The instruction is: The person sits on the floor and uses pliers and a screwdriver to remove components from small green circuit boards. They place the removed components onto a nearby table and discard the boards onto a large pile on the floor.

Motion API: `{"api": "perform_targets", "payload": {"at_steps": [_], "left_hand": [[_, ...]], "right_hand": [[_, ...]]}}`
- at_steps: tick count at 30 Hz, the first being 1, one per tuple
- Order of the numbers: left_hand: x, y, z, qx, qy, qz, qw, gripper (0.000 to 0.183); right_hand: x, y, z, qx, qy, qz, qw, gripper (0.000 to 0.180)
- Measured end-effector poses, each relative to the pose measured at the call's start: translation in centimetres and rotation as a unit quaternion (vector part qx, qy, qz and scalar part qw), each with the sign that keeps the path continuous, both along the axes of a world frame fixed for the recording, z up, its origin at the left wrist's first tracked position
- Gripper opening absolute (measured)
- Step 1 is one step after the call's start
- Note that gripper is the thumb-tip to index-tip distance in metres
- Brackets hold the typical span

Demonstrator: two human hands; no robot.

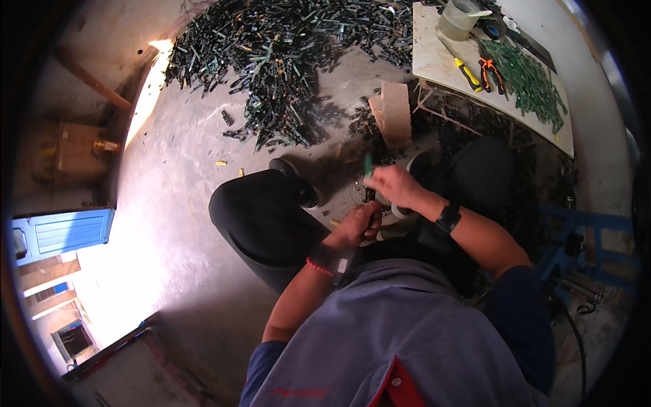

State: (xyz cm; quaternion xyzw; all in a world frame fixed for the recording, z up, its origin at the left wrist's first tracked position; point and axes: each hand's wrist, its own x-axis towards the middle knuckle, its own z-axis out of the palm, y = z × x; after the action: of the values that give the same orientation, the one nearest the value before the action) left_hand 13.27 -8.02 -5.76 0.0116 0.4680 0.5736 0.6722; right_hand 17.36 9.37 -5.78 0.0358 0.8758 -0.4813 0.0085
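Note:
My left hand (360, 223), in front of my lap, is closed around a dark, narrow piece (370, 194) that sticks up past the fingers. Just above it is my right hand (396, 187), blurred by motion, gripping a green strip (368, 165) whose outline is smeared. Whether the strip touches the dark piece cannot be made out. Beyond both hands, a pale brick-like block (396, 114) rests on the concrete floor among small dark scraps.
A large heap of dark and green strips (285, 56) covers the far floor. On a low white table (424, 56) are green strips (529, 84), a yellow-handled screwdriver (468, 75), orange-black pliers (491, 76) and a plastic jug (456, 23). A blue metal frame (585, 219) stands at right.

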Motion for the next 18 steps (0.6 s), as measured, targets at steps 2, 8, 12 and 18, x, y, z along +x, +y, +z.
{"api": "perform_targets", "payload": {"at_steps": [2,8,12,18], "left_hand": [[-0.3,0.3,0.4,0.011,-0.019,0.014,1.0,0.034],[-0.9,1.1,0.9,0.001,-0.021,0.036,0.999,0.033],[-0.6,0.4,-0.6,-0.013,-0.009,0.033,0.999,0.034],[-0.5,-0.1,-1.2,0.015,0.046,0.002,0.999,0.036]], "right_hand": [[-0.4,0.5,-1.5,-0.238,-0.097,-0.12,0.959,0.028],[-1.4,0.2,-1.2,-0.371,-0.127,-0.193,0.899,0.028],[-1.1,-1.0,1.1,0.098,0.156,0.024,0.983,0.021],[-1.2,1.6,-0.4,-0.461,-0.11,-0.28,0.835,0.025]]}}
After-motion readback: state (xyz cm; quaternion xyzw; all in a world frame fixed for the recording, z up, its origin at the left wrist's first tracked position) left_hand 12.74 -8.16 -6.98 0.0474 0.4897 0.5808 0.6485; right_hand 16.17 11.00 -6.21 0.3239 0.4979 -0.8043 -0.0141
